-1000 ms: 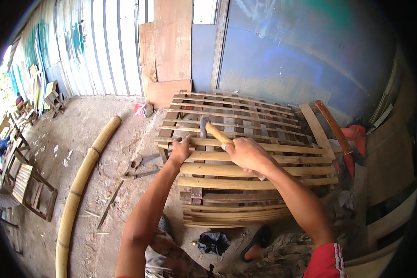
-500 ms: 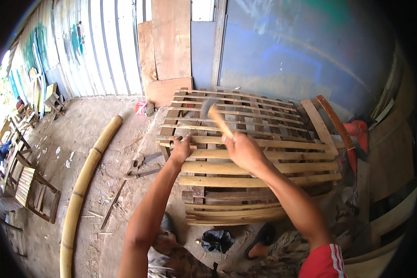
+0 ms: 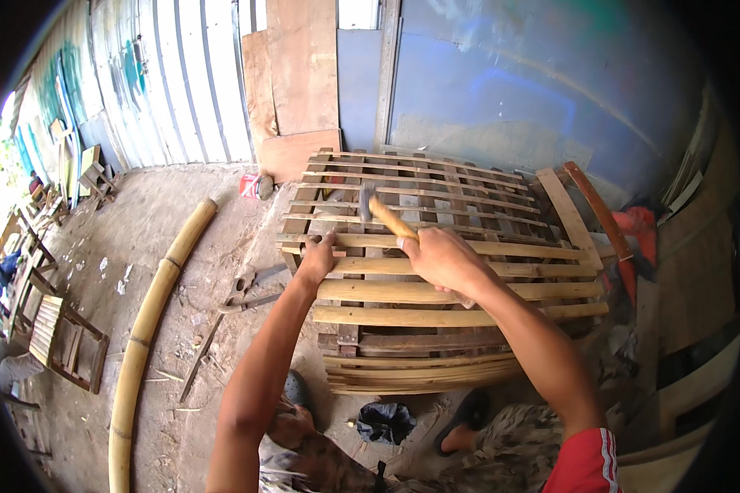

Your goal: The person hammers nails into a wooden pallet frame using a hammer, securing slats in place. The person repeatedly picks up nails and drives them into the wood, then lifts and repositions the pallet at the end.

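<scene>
My right hand (image 3: pixel 438 258) is wrapped round the wooden handle of a hammer (image 3: pixel 391 217). The hammer's dark head, slightly blurred, hangs above the left part of a slatted frame (image 3: pixel 344 335). At the frame's left edge, my left hand (image 3: pixel 317 258) grips the end of a bamboo slat (image 3: pixel 501 248), thumb and fingers around it. Whether a nail is between those fingers is too small to tell. Other bamboo slats (image 3: pixel 460 291) lie across the frame nearer to me, roughly parallel.
A long bamboo pole (image 3: pixel 144 329) lies on the floor at left, near a hand saw (image 3: pixel 242 287). A red can (image 3: pixel 256 186) stands beyond the frame's left corner. A black plastic bag (image 3: pixel 386 423) sits between my feet. Planks (image 3: pixel 596 209) lean at right by the blue wall (image 3: pixel 485 99).
The hammer in my right hand has shifted slightly, and its head is less blurred. My left hand stays at the slat's end. The whole view has tilted a little.
</scene>
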The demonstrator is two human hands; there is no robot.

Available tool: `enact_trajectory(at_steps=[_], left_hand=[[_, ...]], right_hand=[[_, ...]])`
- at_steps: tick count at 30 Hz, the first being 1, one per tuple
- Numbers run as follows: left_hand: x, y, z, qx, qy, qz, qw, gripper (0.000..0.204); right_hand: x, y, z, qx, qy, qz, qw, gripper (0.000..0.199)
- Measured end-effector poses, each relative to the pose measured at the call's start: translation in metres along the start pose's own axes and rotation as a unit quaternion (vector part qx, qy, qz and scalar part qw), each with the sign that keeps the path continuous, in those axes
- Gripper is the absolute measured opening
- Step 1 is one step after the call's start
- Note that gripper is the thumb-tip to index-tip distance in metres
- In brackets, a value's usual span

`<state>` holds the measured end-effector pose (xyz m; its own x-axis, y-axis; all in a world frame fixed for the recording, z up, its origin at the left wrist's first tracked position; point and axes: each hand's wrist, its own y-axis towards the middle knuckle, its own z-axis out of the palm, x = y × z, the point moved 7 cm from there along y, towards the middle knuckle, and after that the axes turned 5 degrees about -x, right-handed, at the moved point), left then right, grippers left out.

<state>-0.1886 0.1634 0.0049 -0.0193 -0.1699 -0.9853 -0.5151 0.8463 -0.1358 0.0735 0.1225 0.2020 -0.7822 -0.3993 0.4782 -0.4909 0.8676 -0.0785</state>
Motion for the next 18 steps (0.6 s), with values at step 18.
enact_trajectory(at_steps=[18], left_hand=[[-0.023, -0.035, 0.024, 0.028, -0.061, -0.031, 0.997, 0.08]], right_hand=[[-0.011, -0.001, -0.006, 0.046, -0.088, -0.003, 0.995, 0.044]])
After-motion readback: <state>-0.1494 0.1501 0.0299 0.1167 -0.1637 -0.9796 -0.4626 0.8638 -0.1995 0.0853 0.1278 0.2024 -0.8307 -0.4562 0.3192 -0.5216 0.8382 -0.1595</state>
